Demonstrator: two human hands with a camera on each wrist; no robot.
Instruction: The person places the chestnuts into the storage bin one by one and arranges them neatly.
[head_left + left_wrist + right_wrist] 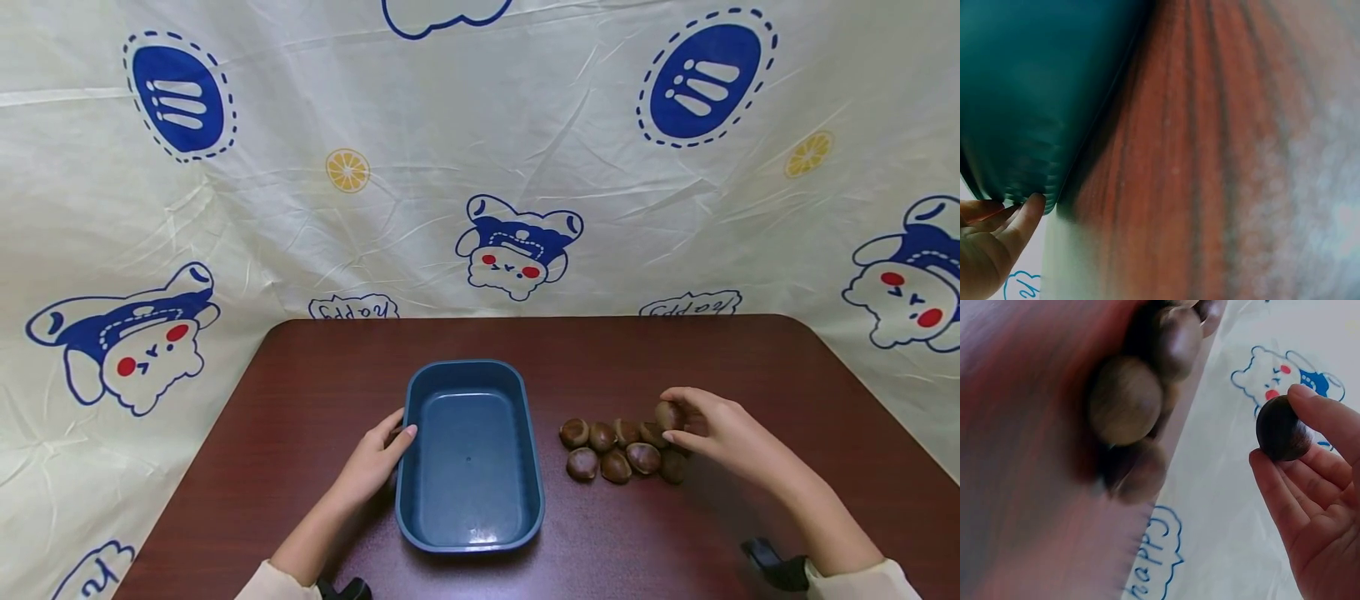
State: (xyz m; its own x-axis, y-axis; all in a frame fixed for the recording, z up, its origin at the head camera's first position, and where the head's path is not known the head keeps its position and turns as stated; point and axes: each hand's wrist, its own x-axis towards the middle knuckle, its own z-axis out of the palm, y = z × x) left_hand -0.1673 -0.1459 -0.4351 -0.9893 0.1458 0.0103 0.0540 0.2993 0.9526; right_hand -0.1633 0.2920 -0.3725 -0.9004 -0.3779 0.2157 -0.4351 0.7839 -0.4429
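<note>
A blue rectangular plastic basin (pixel 468 542) stands upright on the table. My left hand (pixel 373 458) grips its left rim, thumb on the edge and fingers along the outer wall; the left wrist view shows the fingertips against the basin's wall (pixel 1029 94). To the basin's right, several brown chestnuts (pixel 617 467) lie in two rough rows. At the right end of those rows, my right hand (pixel 727 429) pinches one chestnut (pixel 1282 430) between thumb and fingers. In the right wrist view this chestnut is apart from the others (pixel 1125 400).
The dark red-brown wooden table (pixel 600 350) has rounded far corners. Behind it hangs a pale cloth (pixel 420 108) printed with blue cartoon figures and orange slices. Black wrist straps (pixel 776 567) show near both sleeves.
</note>
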